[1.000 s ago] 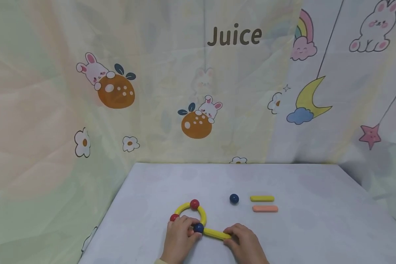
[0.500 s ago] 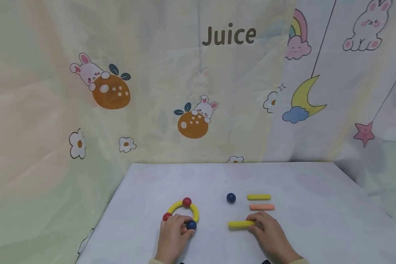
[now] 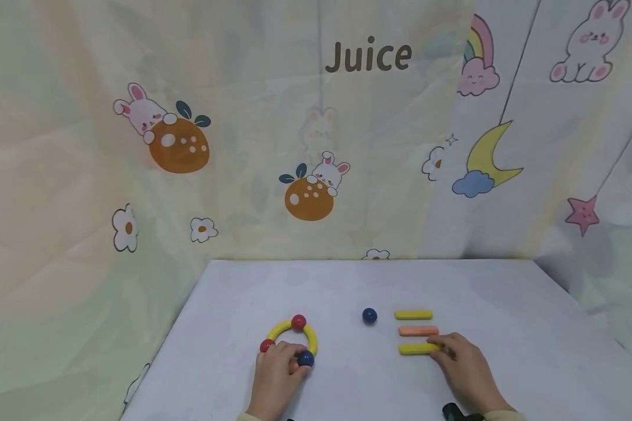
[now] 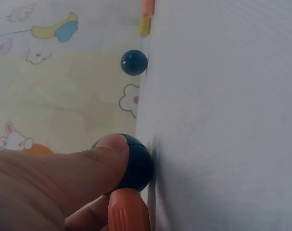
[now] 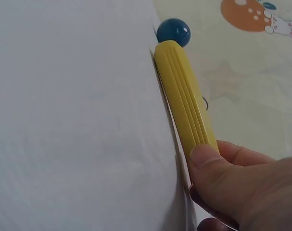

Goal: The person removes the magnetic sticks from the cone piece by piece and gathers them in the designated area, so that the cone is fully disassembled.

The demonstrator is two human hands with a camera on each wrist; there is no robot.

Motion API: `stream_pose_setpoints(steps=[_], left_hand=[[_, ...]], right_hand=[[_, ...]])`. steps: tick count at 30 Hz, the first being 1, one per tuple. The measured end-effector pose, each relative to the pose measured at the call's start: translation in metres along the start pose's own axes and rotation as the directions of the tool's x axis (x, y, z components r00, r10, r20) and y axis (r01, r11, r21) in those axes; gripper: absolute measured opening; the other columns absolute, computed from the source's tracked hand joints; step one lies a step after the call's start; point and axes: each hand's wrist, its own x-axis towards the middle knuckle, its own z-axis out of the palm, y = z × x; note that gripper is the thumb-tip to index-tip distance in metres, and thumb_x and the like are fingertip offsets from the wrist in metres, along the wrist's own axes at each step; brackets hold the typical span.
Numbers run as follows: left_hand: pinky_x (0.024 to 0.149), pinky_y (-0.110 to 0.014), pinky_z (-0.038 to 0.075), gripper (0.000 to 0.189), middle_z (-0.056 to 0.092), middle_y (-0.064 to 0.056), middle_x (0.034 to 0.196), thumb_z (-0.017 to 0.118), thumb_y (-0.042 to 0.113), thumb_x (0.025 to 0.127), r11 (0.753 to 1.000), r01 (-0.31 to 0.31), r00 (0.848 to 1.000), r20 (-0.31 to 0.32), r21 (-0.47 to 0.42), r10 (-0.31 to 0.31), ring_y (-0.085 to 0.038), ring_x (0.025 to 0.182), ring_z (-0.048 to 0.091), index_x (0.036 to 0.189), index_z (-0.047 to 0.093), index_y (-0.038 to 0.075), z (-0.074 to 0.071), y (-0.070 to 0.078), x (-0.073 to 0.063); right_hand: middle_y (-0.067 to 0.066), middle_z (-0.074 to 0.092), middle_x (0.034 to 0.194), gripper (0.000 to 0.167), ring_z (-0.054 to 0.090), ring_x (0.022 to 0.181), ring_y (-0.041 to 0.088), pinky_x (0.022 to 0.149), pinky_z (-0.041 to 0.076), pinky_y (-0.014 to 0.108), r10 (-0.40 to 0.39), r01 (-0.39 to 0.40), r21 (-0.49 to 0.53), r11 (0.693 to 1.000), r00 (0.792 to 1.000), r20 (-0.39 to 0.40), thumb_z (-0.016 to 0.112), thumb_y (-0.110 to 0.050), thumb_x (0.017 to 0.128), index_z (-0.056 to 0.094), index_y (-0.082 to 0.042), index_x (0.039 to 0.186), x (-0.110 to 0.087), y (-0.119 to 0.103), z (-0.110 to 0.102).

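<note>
My left hand [image 3: 277,374] pinches a dark blue ball [image 3: 305,358] at the near right of a ring of curved yellow sticks [image 3: 311,339] and red balls [image 3: 298,322]. In the left wrist view, an orange stick [image 4: 128,211] meets that ball under the thumb; my palm hides much of the ring's near side. My right hand [image 3: 466,365] holds one end of a straight yellow stick [image 5: 182,91] between thumb and fingers. This stick lies in front of a salmon stick [image 3: 418,331], roughly parallel to it.
Behind the salmon stick lies another yellow stick [image 3: 413,314]. A loose blue ball [image 3: 370,316] sits to their left, between them and the ring. The white table [image 3: 242,280] ends at a printed cloth backdrop [image 3: 253,146].
The straight yellow stick has come away from the blue ball at the ring and moved right with my right hand, to just before the salmon stick. My left hand keeps its hold.
</note>
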Motion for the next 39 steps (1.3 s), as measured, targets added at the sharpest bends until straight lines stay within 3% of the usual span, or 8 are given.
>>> stream_pose_setpoints(steps=[18, 25, 29, 35, 39], left_hand=[[0.072, -0.035, 0.034, 0.039, 0.055, 0.011, 0.083, 0.087, 0.032, 0.07, 1.0, -0.012, 1.0, -0.011, -0.001, 0.012, -0.012, 0.079, 0.044, 0.105, 0.073, 0.022, 0.001, 0.0, -0.001], [0.072, -0.034, 0.033, 0.038, 0.054, 0.012, 0.083, 0.087, 0.032, 0.071, 1.0, -0.006, 1.0, -0.015, 0.0, 0.006, -0.012, 0.078, 0.043, 0.105, 0.073, 0.024, 0.001, 0.001, -0.002], [0.074, -0.034, 0.033, 0.038, 0.056, 0.012, 0.085, 0.087, 0.033, 0.071, 1.0, -0.003, 1.0, -0.019, 0.001, 0.003, -0.011, 0.079, 0.044, 0.106, 0.073, 0.023, 0.002, 0.002, -0.002], [0.078, -0.036, 0.042, 0.04, 0.064, 0.011, 0.093, 0.087, 0.03, 0.072, 1.0, -0.018, 1.0, 0.005, -0.011, 0.018, -0.011, 0.084, 0.048, 0.109, 0.072, 0.023, 0.003, 0.003, -0.003], [0.078, -0.034, 0.044, 0.038, 0.063, 0.015, 0.09, 0.085, 0.023, 0.075, 0.996, -0.072, 0.996, 0.041, -0.044, 0.074, -0.008, 0.082, 0.048, 0.11, 0.072, 0.023, 0.006, 0.005, -0.006]], right_hand=[[0.009, 0.062, 0.1, 0.027, 0.049, 0.071, 0.016, 0.057, 0.039, 0.025, 0.002, -0.002, -0.004, 1.0, 0.998, -0.066, 0.075, -0.004, 0.083, 0.073, -0.009, 0.11, 0.001, 0.005, 0.0], [0.01, 0.062, 0.103, 0.032, 0.052, 0.074, 0.017, 0.058, 0.041, 0.027, 0.025, -0.025, -0.005, 1.0, 0.998, -0.054, 0.073, -0.001, 0.083, 0.07, -0.007, 0.114, 0.002, 0.005, 0.0], [0.014, 0.06, 0.106, 0.036, 0.054, 0.077, 0.019, 0.062, 0.046, 0.032, 0.051, -0.051, 0.003, 0.999, 0.996, -0.073, 0.066, 0.005, 0.082, 0.067, -0.003, 0.118, 0.0, 0.002, -0.003], [0.014, 0.059, 0.107, 0.035, 0.052, 0.081, 0.022, 0.062, 0.042, 0.031, 0.115, -0.104, 0.071, 0.992, 0.976, -0.184, 0.055, 0.008, 0.08, 0.067, -0.002, 0.111, -0.002, -0.013, -0.002], [0.005, 0.063, 0.1, 0.025, 0.054, 0.078, 0.016, 0.061, 0.044, 0.025, 0.066, -0.034, 0.156, 0.987, 0.976, -0.206, 0.056, 0.005, 0.083, 0.068, -0.006, 0.1, -0.011, -0.042, 0.011]])
